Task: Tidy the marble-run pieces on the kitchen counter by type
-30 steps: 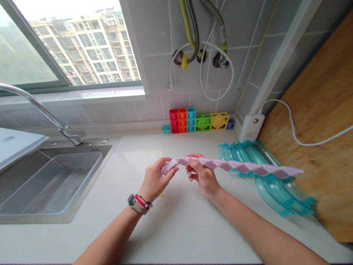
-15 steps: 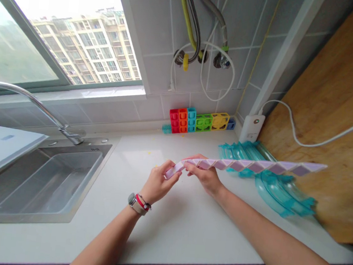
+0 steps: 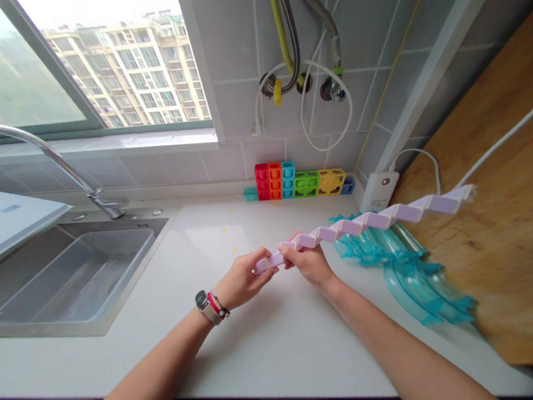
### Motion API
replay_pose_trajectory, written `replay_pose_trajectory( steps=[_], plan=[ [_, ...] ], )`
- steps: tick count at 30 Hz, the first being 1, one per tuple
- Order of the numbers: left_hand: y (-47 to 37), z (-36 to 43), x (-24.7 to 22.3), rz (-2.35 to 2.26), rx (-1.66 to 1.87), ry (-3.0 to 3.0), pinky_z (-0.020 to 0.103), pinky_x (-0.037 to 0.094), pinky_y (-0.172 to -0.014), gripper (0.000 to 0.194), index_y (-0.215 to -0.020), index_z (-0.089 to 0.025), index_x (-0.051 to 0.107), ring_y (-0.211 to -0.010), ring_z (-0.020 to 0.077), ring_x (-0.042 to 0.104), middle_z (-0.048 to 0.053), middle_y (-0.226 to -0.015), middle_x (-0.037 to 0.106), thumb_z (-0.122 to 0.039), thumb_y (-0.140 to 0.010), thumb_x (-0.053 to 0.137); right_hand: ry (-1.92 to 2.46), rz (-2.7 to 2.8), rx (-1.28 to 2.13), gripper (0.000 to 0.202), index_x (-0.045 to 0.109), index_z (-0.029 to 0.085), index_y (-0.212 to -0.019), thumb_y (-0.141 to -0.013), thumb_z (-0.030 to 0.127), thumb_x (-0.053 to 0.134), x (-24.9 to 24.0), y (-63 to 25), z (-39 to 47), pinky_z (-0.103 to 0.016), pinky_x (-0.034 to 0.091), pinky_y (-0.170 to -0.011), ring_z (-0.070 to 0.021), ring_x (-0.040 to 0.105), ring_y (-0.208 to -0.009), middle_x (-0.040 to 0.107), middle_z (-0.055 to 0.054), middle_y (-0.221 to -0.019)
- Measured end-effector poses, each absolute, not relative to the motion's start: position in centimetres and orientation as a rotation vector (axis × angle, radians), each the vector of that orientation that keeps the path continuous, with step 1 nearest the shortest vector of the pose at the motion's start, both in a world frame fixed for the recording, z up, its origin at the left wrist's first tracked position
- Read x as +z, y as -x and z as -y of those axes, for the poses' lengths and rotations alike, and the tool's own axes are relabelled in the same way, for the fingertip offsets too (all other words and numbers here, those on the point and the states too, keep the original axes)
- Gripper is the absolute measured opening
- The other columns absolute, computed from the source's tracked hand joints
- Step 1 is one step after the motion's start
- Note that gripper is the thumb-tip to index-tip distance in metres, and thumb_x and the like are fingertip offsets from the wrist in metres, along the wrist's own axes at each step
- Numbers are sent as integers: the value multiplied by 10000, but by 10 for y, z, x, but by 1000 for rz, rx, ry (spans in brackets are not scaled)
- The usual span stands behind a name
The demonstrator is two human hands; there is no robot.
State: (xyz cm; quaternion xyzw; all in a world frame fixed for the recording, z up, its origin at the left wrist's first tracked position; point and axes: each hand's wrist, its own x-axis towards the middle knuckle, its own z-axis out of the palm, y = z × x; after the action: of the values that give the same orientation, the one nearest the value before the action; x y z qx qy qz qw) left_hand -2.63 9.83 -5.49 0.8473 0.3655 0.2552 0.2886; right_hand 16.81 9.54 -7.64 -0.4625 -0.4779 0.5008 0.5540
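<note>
A long lilac snake puzzle (image 3: 377,220) made of linked wedge segments is held above the white counter (image 3: 252,349). My left hand (image 3: 244,278) pinches its near-left end between thumb and fingers. Just to the right, my right hand (image 3: 310,262) is closed around the segments close to that end, thumb on top. From there the rest of the puzzle reaches up and to the right in a zigzag, its far tip free in the air. Part of it passes in front of the turquoise plastic track pieces (image 3: 410,270) on the counter.
Colourful plastic blocks (image 3: 287,182) stand along the back wall. On the left, a sink (image 3: 141,276) holds a clear plastic tub (image 3: 84,277) under a faucet (image 3: 62,168). A white plug-in box (image 3: 379,191) with a cable stands beside a leaning wooden board (image 3: 502,248).
The puzzle's free end has swung upward and the whole strip has rolled, now showing zigzag edges instead of flat diamond faces. Both hands keep hold in nearly the same place.
</note>
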Motion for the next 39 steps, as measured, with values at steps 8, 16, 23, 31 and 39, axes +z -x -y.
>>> replay_pose_trajectory(
  steps=[8, 16, 23, 31, 39],
  plan=[
    [30, -102, -56, -943, 689, -2353, 259, 445, -665, 125, -1059, -211, 585, -671, 143, 546, 24, -849, 663, -298, -968, 588, 1112, 1201, 1173, 344, 585, 222, -755, -769, 498, 789, -77, -169, -97, -276, 499, -448, -154, 583, -494, 597, 38, -547],
    [40, -117, -63, -1076, 762, -2204, 233, 440, -605, 286, -1169, -219, 616, -600, 105, 510, 18, -907, 690, -400, -949, 635, 1049, 1265, 1129, 340, 604, 239, -968, -801, 486, 766, -79, -167, -94, -300, 558, -588, -179, 660, -716, 664, 6, -807],
    [41, -120, -65, -1106, 738, -2167, 213, 404, -586, 322, -1094, -195, 687, -584, 104, 497, -22, -729, 675, -453, -901, 695, 989, 1374, 1144, 389, 595, 249, -1029, -762, 406, 830, -78, -175, -96, -296, 548, -684, -199, 680, -876, 667, -13, -957],
    [40, -115, -63, -1048, 731, -2199, 217, 424, -597, 304, -1100, -198, 695, -575, 111, 524, 1, -739, 710, -443, -922, 675, 966, 1306, 1232, 305, 649, 206, -918, -823, 462, 783, -65, -180, -95, -340, 602, -686, -197, 703, -782, 711, -24, -855],
    [45, -123, -64, -1106, 725, -2293, 229, 454, -645, 218, -1127, -221, 653, -625, 117, 548, -5, -810, 705, -341, -946, 663, 990, 1316, 1252, 380, 689, 205, -957, -759, 503, 817, -69, -173, -93, -335, 614, -632, -217, 688, -809, 692, -40, -911]
  ],
)
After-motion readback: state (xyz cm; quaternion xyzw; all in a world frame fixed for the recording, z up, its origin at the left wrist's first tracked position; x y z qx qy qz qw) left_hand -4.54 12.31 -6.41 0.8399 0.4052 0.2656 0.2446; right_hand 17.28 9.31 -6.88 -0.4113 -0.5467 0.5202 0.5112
